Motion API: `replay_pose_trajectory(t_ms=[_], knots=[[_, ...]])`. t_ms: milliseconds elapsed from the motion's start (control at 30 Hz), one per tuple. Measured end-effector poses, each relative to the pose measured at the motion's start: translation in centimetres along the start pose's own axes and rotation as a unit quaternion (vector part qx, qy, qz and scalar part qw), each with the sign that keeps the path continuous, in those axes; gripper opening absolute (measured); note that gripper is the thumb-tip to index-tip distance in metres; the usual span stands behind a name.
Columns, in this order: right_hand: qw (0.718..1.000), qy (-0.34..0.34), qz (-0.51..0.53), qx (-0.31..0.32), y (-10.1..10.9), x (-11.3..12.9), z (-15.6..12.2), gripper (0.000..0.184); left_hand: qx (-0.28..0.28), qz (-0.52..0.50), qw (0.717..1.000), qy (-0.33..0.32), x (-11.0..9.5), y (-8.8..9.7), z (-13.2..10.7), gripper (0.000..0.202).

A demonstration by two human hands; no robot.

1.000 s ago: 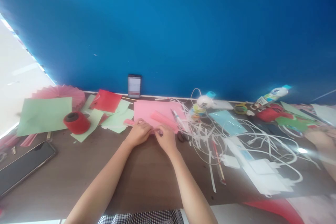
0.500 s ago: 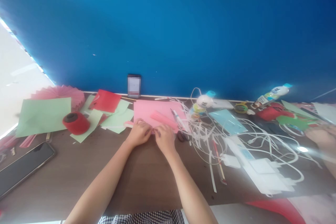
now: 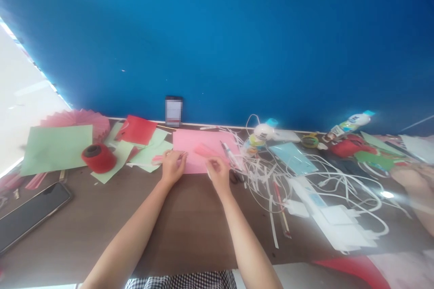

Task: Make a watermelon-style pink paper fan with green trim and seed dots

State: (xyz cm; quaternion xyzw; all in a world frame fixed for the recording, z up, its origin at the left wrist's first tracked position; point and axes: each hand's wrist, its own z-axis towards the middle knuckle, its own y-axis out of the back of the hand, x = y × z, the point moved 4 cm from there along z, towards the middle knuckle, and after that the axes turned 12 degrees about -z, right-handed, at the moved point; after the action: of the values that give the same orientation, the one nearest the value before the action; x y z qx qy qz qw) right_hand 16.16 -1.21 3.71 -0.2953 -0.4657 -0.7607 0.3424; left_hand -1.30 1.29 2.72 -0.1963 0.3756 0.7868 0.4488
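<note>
My left hand (image 3: pixel 173 167) rests at the left edge of the pink paper sheet (image 3: pixel 196 137), its fingers closed round a narrow pink paper strip (image 3: pixel 157 159) whose end sticks out to the left. A short way to the right, my right hand (image 3: pixel 219 174) lies over the sheet's front edge with thumb and fingers drawn together. Whatever is between those fingertips is too small to make out. A folded pink paper piece (image 3: pixel 204 149) lies on the sheet just beyond my right hand. Beside it are a pen (image 3: pixel 228 151) and dark scissor handles (image 3: pixel 236 176), partly covered.
To the left are a red thread spool (image 3: pixel 99 159), green paper (image 3: pixel 57 149), a pink pleated fan (image 3: pixel 79 119) and a phone (image 3: pixel 32 216). Tangled white cables, a power strip (image 3: pixel 322 214) and a glue bottle (image 3: pixel 262 133) crowd the right. Another person's hand (image 3: pixel 410 178) is at far right.
My hands, close together before, have moved apart: the left shifted left with the pink paper strip, the right slightly right. The other person's hand has barely moved.
</note>
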Motion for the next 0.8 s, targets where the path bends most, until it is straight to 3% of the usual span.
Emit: replay_pose_trajectory(t_ms=[133, 300, 400, 567, 667, 800], knots=[[0.997, 0.028, -0.066, 0.031, -0.7, -1.0, 0.0, 0.019, 0.003, -0.004, 1.000, -0.019, -0.2, -0.1, -0.1, 0.018], [0.971, 0.100, -0.191, 0.105, -1.2, -0.9, -0.5, 0.059, 0.009, -0.005, 1.000, -0.022, -0.3, -0.1, 0.0, 0.019], [0.960, 0.086, -0.250, 0.088, -1.1, -0.8, -0.7, 0.072, 0.006, -0.003, 1.000, -0.020, -0.2, -0.1, -0.1, 0.019], [0.933, 0.050, -0.347, 0.081, -1.5, -1.4, -0.8, 0.064, -0.011, -0.004, 0.999, -0.044, -0.2, -0.2, -0.1, 0.017], [0.949, 0.063, -0.303, 0.052, -1.4, -1.0, -0.8, 0.052, -0.027, 0.004, 0.998, -0.064, -0.3, -0.2, 0.0, 0.016], [0.992, 0.008, -0.117, -0.044, -0.1, 0.3, -0.8, 0.047, -0.033, 0.005, 0.996, -0.078, -0.5, 0.0, 0.1, 0.013]])
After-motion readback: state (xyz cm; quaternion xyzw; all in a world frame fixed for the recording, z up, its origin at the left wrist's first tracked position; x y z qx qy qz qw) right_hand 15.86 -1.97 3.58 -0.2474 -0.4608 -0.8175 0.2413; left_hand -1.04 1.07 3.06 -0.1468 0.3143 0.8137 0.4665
